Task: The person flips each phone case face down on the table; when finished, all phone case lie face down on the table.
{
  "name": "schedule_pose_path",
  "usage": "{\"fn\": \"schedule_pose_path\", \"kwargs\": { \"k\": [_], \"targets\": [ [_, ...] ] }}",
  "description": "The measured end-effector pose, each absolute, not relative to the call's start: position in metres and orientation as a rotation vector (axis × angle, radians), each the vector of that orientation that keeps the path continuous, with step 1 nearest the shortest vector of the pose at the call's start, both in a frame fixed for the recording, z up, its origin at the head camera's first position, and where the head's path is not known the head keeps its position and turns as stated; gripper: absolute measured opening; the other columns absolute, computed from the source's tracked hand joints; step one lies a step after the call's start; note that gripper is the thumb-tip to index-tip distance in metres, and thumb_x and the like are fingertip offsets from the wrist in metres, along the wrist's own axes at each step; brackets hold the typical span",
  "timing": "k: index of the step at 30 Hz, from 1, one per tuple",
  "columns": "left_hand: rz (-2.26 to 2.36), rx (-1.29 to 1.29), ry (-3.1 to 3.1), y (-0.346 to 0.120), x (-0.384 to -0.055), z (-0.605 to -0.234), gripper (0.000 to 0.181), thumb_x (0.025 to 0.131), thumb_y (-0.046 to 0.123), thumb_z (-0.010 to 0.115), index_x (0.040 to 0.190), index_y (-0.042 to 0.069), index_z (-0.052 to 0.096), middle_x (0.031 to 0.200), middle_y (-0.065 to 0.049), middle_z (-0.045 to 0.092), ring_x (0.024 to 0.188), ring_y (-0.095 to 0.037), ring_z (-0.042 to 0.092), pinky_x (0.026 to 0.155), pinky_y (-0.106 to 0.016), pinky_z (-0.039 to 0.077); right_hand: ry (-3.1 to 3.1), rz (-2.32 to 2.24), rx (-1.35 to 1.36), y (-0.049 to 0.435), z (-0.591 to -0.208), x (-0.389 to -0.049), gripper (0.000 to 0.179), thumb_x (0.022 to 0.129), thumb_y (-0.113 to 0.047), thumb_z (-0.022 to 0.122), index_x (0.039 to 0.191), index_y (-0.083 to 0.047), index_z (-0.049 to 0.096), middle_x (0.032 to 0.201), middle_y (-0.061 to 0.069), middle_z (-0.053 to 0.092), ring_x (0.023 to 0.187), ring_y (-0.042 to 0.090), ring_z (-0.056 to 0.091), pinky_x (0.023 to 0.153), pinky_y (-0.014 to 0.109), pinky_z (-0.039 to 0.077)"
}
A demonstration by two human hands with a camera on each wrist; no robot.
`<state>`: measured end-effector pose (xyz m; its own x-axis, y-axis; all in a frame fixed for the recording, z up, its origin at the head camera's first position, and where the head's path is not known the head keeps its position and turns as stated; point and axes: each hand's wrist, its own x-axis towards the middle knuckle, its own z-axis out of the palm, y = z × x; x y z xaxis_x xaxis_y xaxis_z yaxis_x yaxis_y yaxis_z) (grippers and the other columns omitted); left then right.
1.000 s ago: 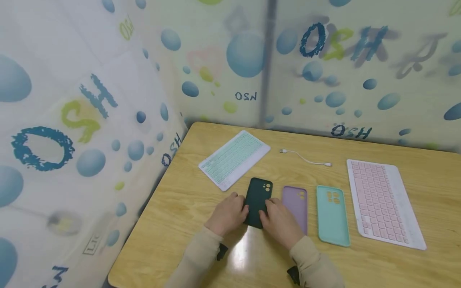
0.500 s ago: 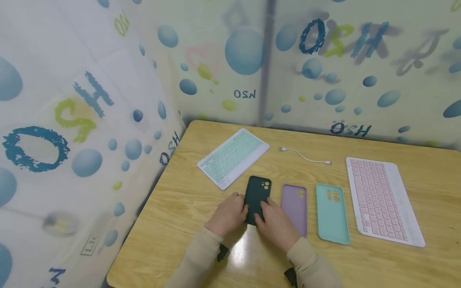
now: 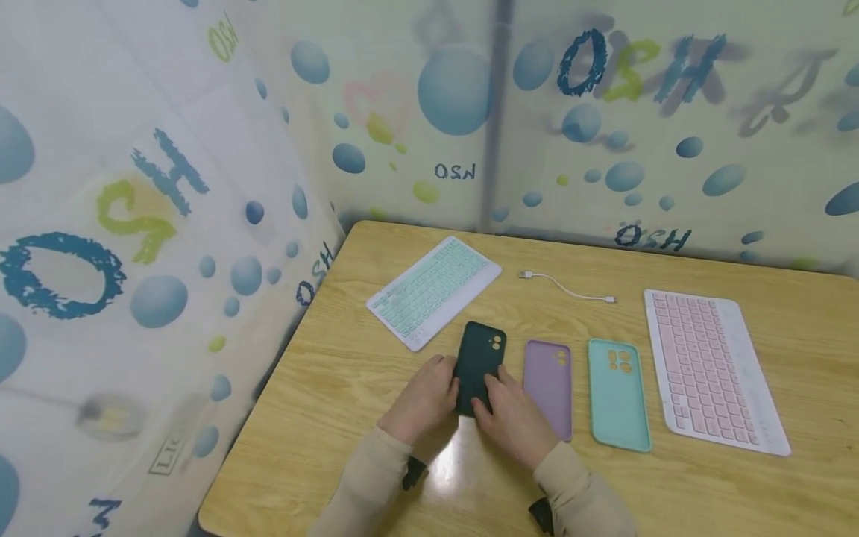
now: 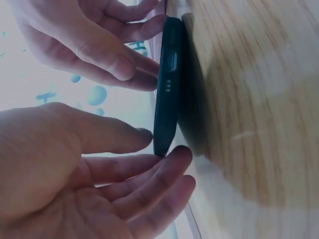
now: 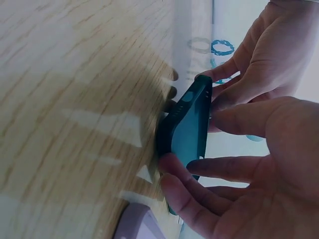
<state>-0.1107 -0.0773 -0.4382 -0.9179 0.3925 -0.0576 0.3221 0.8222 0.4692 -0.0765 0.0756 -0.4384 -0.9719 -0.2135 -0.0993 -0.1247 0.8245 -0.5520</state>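
Observation:
A dark green phone case (image 3: 480, 365) lies in front of me, its camera cutouts at the far right corner and its hollow side up. My left hand (image 3: 421, 399) holds its left edge, thumb at the rim and fingertips at the side in the left wrist view. On the opposite edge, my right hand (image 3: 517, 414) pinches the lower right part with thumb and fingers. The right wrist view shows the case's end wall (image 5: 187, 102) with an opening. Right beside that hand lies a purple phone case (image 3: 546, 384), partly covered by it.
A turquoise phone case (image 3: 619, 403) lies farther right, then a white keyboard with pink keys (image 3: 705, 365). Behind are a white keyboard with mint keys (image 3: 436, 291) and a short white cable (image 3: 567, 289). Patterned curtains (image 3: 403, 112) border the wooden table (image 3: 322, 373).
My right hand has shifted a little left and inward over the dark green case. The left hand keeps its hold. The view has tilted slightly, with the other items staying in place.

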Motion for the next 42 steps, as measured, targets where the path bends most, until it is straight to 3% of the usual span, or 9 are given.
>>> {"fn": "schedule_pose_path", "kwargs": {
  "k": [13,19,26,29,35,42],
  "targets": [
    [0.799,0.601,2.880,-0.081,-0.104,-0.431,0.026,0.095,0.003,0.059,0.118,-0.010,0.060,0.106,-0.022,0.068,0.098,-0.029,0.067,0.083,-0.039,0.057,2.793,-0.893,-0.266,0.075,-0.442,-0.075,0.049,0.093,-0.017,0.066,0.129,0.014,0.054,0.136,0.041,0.047,0.123,0.050,0.054,0.100,0.057,0.047],
    [0.900,0.593,2.845,-0.080,-0.102,-0.422,0.030,0.096,0.006,0.058,0.123,-0.009,0.059,0.098,-0.015,0.067,0.085,-0.019,0.063,0.072,-0.029,0.056,2.817,-0.945,-0.349,0.075,-0.446,-0.074,0.048,0.090,-0.014,0.067,0.126,0.015,0.055,0.133,0.042,0.049,0.118,0.050,0.057,0.097,0.056,0.049],
    [0.990,0.608,2.797,-0.074,-0.102,-0.415,0.028,0.097,0.007,0.059,0.121,-0.005,0.060,0.087,-0.007,0.063,0.071,-0.009,0.055,0.058,-0.018,0.049,2.842,-1.062,-0.497,0.074,-0.447,-0.073,0.040,0.088,-0.005,0.064,0.124,0.010,0.060,0.128,0.026,0.061,0.112,0.038,0.064,0.092,0.050,0.054],
    [1.017,0.650,2.781,-0.072,-0.102,-0.416,0.028,0.096,0.007,0.060,0.122,-0.005,0.059,0.083,-0.005,0.062,0.066,-0.007,0.053,0.055,-0.017,0.047,2.836,-1.069,-0.508,0.075,-0.448,-0.074,0.038,0.088,-0.004,0.061,0.124,0.010,0.061,0.127,0.026,0.062,0.112,0.038,0.064,0.092,0.049,0.054],
    [1.025,0.726,2.769,-0.068,-0.102,-0.421,0.030,0.097,0.010,0.059,0.124,-0.003,0.056,0.089,-0.009,0.067,0.073,-0.012,0.062,0.058,-0.018,0.050,2.804,-1.071,-0.556,0.082,-0.451,-0.076,0.037,0.085,0.002,0.056,0.120,0.011,0.061,0.114,0.023,0.067,0.104,0.034,0.067,0.088,0.047,0.056],
    [0.934,0.658,2.778,-0.066,-0.099,-0.428,0.036,0.101,0.025,0.053,0.129,0.002,0.055,0.093,-0.007,0.067,0.078,-0.014,0.059,0.066,-0.028,0.051,2.858,-1.207,-0.364,0.092,-0.442,-0.074,0.032,0.093,0.002,0.052,0.124,0.008,0.059,0.118,0.023,0.067,0.109,0.035,0.065,0.091,0.049,0.054]
  ]
}}
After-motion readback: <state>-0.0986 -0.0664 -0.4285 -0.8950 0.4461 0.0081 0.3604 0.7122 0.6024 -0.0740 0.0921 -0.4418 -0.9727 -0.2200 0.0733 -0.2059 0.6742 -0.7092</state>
